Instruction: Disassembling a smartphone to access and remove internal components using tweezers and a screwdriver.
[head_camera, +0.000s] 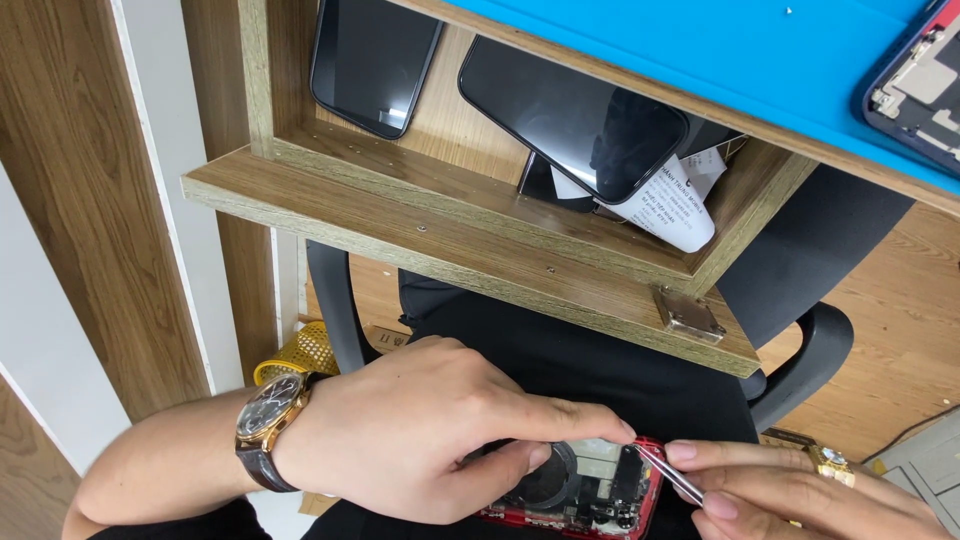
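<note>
Opened red phone (590, 495) below the wooden shelf (470, 240), left hand (420, 440) curled over it, gripping its edge, right hand (800, 495) just beside, fingers pinched on tweezers (670, 475) touching the phone's inside

A single view is given, taken from a camera worn on the head and tilted steeply downward, close over the lap. The left hand (420, 440) and right hand (800, 495) are cut off by the bottom edge, with the opened red phone (590, 490) between them. The wooden shelf (450, 240) under the counter (700, 50) is seen from above and crosses the frame on a slant. The floor (900, 330) is glimpsed at the right. No second view is provided.
</note>
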